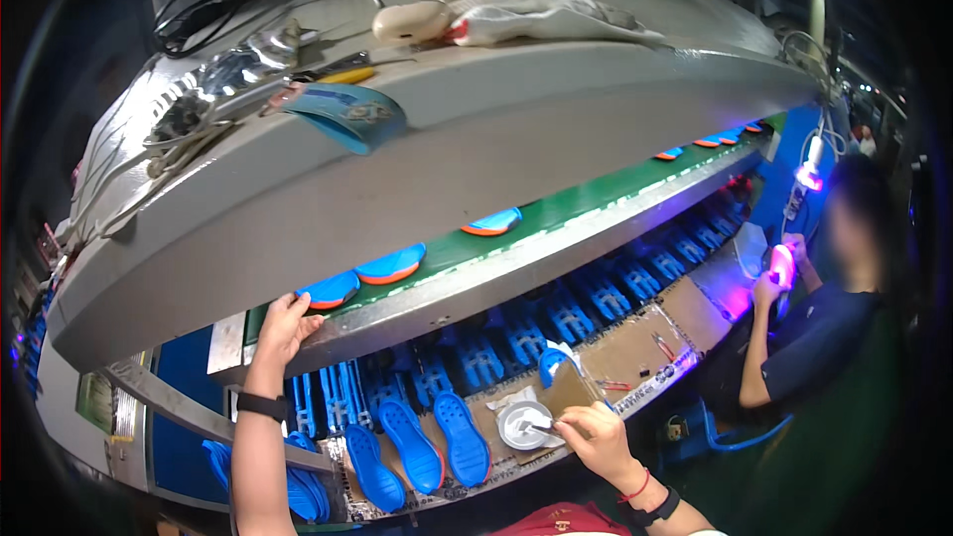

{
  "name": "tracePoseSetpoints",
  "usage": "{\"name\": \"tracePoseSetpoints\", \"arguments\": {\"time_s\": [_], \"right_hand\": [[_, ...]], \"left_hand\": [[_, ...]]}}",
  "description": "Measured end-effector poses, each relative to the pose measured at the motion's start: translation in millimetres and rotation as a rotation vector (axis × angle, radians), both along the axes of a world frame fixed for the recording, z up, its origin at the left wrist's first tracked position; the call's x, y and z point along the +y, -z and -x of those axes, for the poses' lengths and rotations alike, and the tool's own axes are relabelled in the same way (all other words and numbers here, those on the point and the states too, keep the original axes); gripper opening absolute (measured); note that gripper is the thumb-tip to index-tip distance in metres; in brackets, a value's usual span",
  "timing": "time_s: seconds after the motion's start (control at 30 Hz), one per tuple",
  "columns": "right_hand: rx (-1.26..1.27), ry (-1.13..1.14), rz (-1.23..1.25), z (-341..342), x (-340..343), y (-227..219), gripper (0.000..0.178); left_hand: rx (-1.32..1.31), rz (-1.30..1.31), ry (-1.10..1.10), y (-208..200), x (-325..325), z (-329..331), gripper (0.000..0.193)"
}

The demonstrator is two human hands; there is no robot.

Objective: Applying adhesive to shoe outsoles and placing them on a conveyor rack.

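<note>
My left hand (285, 326) reaches up to the green conveyor, its fingers closed on the near end of a blue shoe sole (331, 291) with an orange edge. In my right hand (598, 445), a thin brush (542, 425) is pinched, its tip over a round cup (520, 435) of white paste or liquid. The bristles are hard to make out. Left of the cup, three blue soles lie side by side on the cardboard-covered bench: an outer one (373, 469), a middle one (412, 445) and one nearest the cup (463, 440).
More soles ride the green conveyor belt (566, 201) beneath a grey housing (417, 119). A row of blue racks (526, 337) lines the bench's back. Tweezers-like red tools (615, 385) lie on the cardboard (635, 337). At right, a co-worker (819, 337) handles a sole under purple light.
</note>
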State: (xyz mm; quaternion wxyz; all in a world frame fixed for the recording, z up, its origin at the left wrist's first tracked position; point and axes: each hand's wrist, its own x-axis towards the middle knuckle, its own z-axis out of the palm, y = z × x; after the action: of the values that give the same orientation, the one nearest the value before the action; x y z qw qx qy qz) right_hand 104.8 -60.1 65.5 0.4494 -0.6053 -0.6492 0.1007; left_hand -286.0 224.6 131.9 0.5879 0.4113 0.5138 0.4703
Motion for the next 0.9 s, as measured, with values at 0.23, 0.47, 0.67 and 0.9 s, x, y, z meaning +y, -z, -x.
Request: {"name": "tracePoseSetpoints", "arguments": {"time_s": [0.23,0.47,0.67,0.9], "right_hand": [[-0.057,-0.082,0.084,13,15,45,0.009],[-0.342,0.037,0.319,33,37,138,0.01],[-0.406,-0.028,0.411,27,38,159,0.011],[-0.435,-0.081,0.423,31,38,162,0.012]], "left_hand": [[0.962,-0.971,-0.351,-2,-40,-58,0.033],[1.157,-0.018,0.26,215,-203,-49,0.068],[1.014,0.057,0.099,300,-250,-29,0.046],[1.093,-0.101,0.103,337,-240,-8,0.023]]}}
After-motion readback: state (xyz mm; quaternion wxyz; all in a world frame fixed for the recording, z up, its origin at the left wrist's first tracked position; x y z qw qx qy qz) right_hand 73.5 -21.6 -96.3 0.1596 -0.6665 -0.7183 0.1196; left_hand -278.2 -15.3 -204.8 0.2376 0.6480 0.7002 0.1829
